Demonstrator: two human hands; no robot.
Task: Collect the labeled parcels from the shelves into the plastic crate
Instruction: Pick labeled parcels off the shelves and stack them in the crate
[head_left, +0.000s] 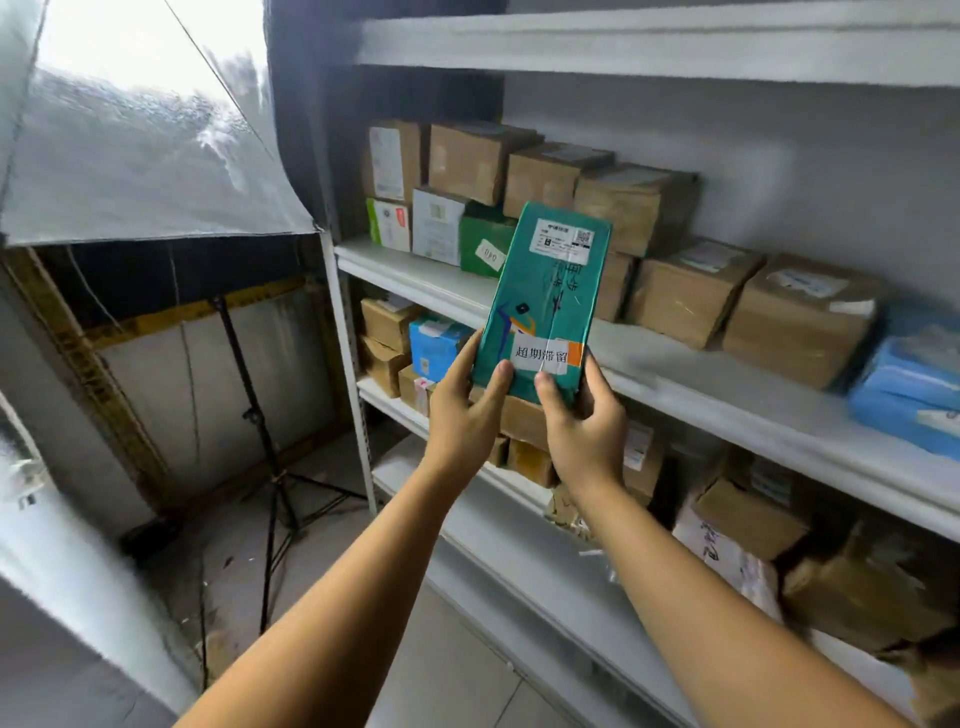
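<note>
Parcel in both hands: you hold a teal parcel (545, 296) up in front of the shelves (701, 379), gripped at its lower end. Your left hand (465, 415) takes the lower left corner, thumb laid on the front face, the other fingers curled out of sight behind. Your right hand (584, 423) takes the lower right corner the same way, thumb on the front and fingertips showing round the right edge. The two thumbs lie near each other without touching.

The parcel is a flat oblong. Its long axis runs up and away from your fingers, leaning a little to the right at the top, and its broad front faces you. The far short edge stands well above your fingertips, in front of the brown cardboard boxes (691, 291) on the shelf behind.

Just above your thumbs a white strip label (540, 356) crosses the front, printed 超期滞留 in black, with an orange patch at its right end. At the end farthest from your fingers sits a white shipping label (563, 240) with a square code at its right; its small print is too blurred to read. Dark handwritten marks run down the middle of the front, and you cannot make them out. A blue and orange logo (517, 322) shows just above your left thumb.
</note>
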